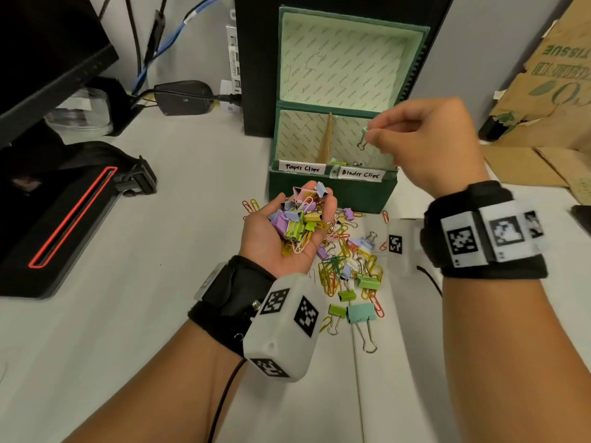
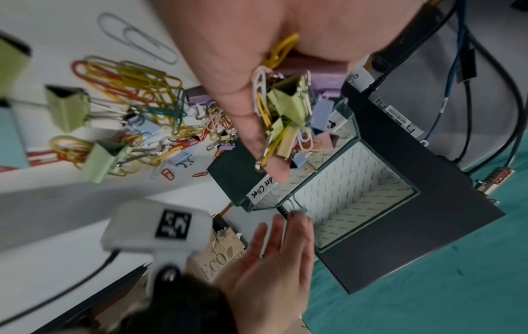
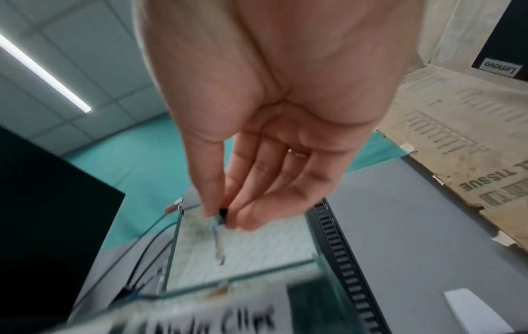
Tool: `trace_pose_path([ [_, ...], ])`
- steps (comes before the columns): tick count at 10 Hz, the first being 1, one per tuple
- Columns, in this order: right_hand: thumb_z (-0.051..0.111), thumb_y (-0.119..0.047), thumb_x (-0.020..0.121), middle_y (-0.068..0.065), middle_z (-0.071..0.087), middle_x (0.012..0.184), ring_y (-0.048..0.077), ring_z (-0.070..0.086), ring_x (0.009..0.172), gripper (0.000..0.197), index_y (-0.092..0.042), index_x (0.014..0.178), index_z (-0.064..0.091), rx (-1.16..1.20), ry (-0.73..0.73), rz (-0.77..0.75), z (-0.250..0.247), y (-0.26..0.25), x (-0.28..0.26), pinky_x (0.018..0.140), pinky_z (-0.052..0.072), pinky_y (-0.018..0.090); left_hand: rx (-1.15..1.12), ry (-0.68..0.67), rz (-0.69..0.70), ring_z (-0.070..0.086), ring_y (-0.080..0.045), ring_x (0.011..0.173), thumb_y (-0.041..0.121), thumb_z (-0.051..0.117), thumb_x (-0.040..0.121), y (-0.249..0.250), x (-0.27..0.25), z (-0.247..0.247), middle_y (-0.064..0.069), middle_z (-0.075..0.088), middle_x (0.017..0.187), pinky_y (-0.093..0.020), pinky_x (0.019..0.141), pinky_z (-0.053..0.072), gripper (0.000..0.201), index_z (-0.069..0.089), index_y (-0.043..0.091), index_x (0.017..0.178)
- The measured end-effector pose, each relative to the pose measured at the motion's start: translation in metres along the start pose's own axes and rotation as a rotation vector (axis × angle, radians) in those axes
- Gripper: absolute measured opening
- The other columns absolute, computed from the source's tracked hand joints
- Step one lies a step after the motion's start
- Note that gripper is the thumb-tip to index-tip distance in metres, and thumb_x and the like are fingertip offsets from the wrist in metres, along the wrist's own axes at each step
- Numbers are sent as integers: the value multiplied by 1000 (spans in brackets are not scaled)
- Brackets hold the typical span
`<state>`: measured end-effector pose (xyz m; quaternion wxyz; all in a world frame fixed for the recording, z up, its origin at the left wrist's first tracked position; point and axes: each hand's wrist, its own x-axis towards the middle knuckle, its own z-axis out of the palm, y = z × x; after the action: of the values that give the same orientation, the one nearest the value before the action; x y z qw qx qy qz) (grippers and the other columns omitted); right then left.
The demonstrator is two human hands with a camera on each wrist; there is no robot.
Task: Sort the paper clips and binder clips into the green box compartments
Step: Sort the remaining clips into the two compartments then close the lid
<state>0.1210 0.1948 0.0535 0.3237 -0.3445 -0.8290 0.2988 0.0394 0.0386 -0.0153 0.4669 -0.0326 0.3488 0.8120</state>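
Observation:
The green box (image 1: 332, 193) stands open with a cardboard divider (image 1: 325, 140) and labels "Paper Clips" on the left, "Binder Clips" on the right. My right hand (image 1: 425, 145) hovers over the right compartment and pinches a small mint binder clip (image 1: 363, 137) by its body, wire handles hanging down (image 3: 218, 235). A few binder clips lie in that compartment (image 1: 343, 163). My left hand (image 1: 287, 231) is palm up in front of the box and cups a heap of mixed clips (image 1: 299, 219), also seen from the left wrist (image 2: 288, 113).
A loose pile of coloured paper clips and binder clips (image 1: 348, 270) lies on the white table right of my left hand. A black computer tower (image 1: 256, 59) stands behind the box, a monitor stand (image 1: 57, 219) at the left, flattened cardboard (image 1: 550, 91) at the right.

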Motion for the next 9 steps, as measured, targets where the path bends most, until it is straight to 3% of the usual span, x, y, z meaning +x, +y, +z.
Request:
trace_pose_path([
  [1,70,-25,88,-8,69,89,6,61,83,7,-27,93,75,-191,-94,12,11,9,1,84,53,28,116,70,78,63,4,46,-7,36,100,-1,1,-3,10,63,45,-9,42,46,28,53,12,89],
  [2,67,-32,89,-15,65,86,3,58,84,11,-28,95,75,-225,-165,0,10,4,-2,82,49,26,-78,-65,-89,72,-14,66,7,28,105,1,11,-10,-8,74,70,-28,66,61,50,72,-2,83],
  [3,68,-43,86,-15,70,77,-3,60,71,16,-29,89,76,-139,-270,-22,2,-13,-9,66,45,18,-68,-45,-92,72,-14,64,9,32,104,3,13,-13,-7,73,68,-27,64,60,43,70,-1,85],
  [4,70,-49,81,-10,73,72,7,65,65,21,-29,85,76,-95,-421,-20,2,-26,-17,62,51,23,-136,-72,-189,70,-26,80,23,33,102,3,17,-14,-17,73,85,-34,92,52,54,75,-3,81],
  [5,74,-47,77,-4,73,73,12,66,69,18,-30,85,77,-166,-502,-14,11,-30,-20,64,56,30,-166,-82,-208,70,-29,78,26,36,100,4,16,-13,-17,73,84,-38,97,48,58,77,-1,70],
  [6,78,-35,78,-6,71,76,6,61,68,11,-28,86,77,-226,-509,-30,17,-32,-21,58,48,21,-198,-111,-213,72,-28,74,28,38,99,4,17,-11,-16,73,85,-39,89,52,55,77,0,71],
  [7,75,-25,81,-9,72,67,-2,56,57,1,-25,80,74,-257,-518,-42,19,-34,-23,48,38,7,-203,-124,-221,71,-30,74,26,37,100,2,17,-11,-18,72,89,-42,84,53,53,76,-3,78],
  [8,74,-22,79,-9,72,68,-5,56,53,4,-25,77,72,-261,-503,-50,19,-34,-23,44,35,4,-214,-147,-214,71,-31,73,24,35,101,2,15,-9,-20,71,88,-44,82,54,54,75,-4,78],
  [9,73,-23,78,-8,71,69,-3,59,59,1,-24,78,73,-207,-463,-30,14,-34,-22,52,40,8,-276,-151,-224,70,-34,76,24,36,100,3,18,-11,-23,70,90,-47,83,53,54,74,-9,80],
])
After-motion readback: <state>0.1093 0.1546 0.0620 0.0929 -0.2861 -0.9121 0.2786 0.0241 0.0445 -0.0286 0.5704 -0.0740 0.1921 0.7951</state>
